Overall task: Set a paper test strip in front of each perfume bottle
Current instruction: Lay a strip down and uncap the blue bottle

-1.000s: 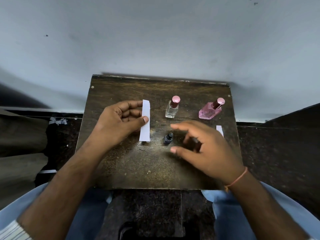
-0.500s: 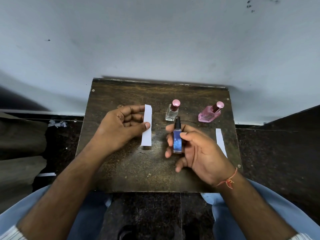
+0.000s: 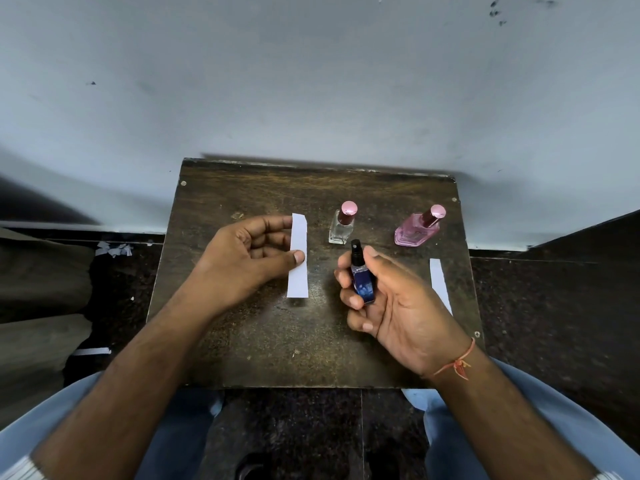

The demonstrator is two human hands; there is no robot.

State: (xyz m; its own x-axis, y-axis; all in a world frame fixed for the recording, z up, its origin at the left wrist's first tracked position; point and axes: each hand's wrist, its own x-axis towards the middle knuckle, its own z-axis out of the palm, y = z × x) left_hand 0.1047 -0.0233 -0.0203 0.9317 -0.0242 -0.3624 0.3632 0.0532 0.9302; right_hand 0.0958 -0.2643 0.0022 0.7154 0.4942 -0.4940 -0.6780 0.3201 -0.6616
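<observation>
R hand (image 3: 398, 303) now holds the small blue spray bottle (image 3: 362, 278) off the worktop (image 3: 242, 341), fingers wrapped round it; a sec ago it stood there. L hand (image 3: 242, 261) pinches a paper strip (image 3: 298, 261), unchanged. Clear bottle (image 3: 341, 223) has no strip yet; pink bottle (image 3: 417, 228) has one (image 3: 439, 282), probably flat.

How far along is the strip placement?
Done: one paper strip lies on the table before the pink bottle. In hand: left hand pinches a second strip; right hand holds the blue spray bottle. Left: clear bottle has none.
</observation>
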